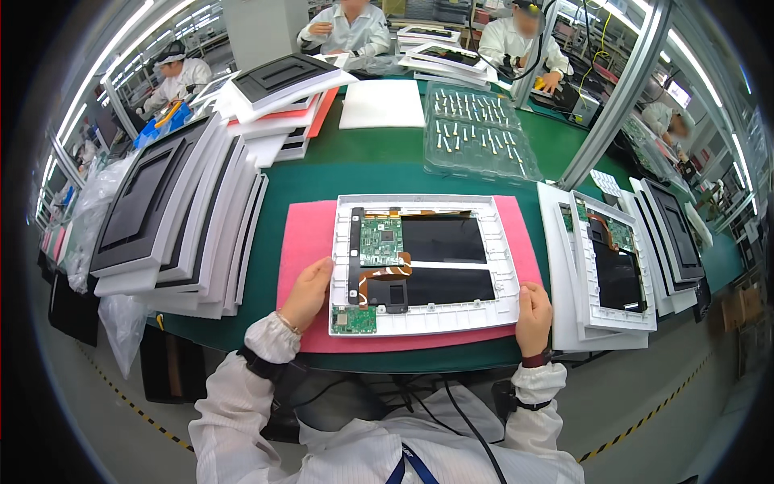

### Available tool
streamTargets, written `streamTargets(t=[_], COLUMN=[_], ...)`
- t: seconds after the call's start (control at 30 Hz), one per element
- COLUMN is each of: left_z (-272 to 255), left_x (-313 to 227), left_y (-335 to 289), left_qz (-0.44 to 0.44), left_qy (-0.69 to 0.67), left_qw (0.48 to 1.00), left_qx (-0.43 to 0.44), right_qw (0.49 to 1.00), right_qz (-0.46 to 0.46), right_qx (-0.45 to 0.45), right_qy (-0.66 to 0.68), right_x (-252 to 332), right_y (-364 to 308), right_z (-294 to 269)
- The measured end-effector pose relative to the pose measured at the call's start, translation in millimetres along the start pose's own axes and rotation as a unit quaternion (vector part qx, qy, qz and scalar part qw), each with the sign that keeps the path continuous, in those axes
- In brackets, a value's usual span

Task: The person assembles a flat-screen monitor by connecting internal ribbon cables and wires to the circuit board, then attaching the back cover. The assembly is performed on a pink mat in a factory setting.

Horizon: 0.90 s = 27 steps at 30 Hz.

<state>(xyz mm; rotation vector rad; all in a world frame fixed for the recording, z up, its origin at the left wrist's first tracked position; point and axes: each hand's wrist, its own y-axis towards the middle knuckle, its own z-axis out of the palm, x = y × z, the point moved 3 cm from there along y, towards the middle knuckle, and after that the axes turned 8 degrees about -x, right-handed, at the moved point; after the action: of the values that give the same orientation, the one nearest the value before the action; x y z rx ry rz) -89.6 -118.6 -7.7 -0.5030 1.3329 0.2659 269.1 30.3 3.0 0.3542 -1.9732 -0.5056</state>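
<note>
Frame of rectangular white plastic (443, 317) stretches longways between the left hand (308, 295) and right hand (533, 320) I see gripping its short ends.

The white-sleeved left forearm (230, 403) slants up and inward from below, while the white-sleeved right forearm (535, 427) rises nearly straight. The left hand (306, 294) and the right hand (533, 316) are well apart, the right a little lower, each bent into a closed grip with its thumb toward the inner side. The right hand's fingers (542, 302) curl in beside the thumb; the left's are mostly hidden from view.
</note>
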Motion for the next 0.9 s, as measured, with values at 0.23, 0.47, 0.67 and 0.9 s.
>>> streamTargets(t=[0.23,0.47,0.67,0.9], left_z=[6,-8,-34,-36], left_x=[-95,-61,-19,-17], left_y=[-18,81,107,105], left_qz=[0.219,0.237,0.055,0.037], left_qy=[0.369,0.116,-0.212,-0.215], left_qw=[0.903,0.964,0.97,0.973], left_qx=[0.006,-0.015,-0.109,-0.077], right_qw=[0.995,0.99,0.997,0.975], right_qz=[-0.04,0.087,0.062,0.028], right_qx=[-0.072,-0.015,-0.015,0.163], right_qy=[-0.055,0.109,0.035,-0.149], right_x=[0,17,109,157], right_y=[-11,2,34,146], right_z=[-3,-28,-130,-97])
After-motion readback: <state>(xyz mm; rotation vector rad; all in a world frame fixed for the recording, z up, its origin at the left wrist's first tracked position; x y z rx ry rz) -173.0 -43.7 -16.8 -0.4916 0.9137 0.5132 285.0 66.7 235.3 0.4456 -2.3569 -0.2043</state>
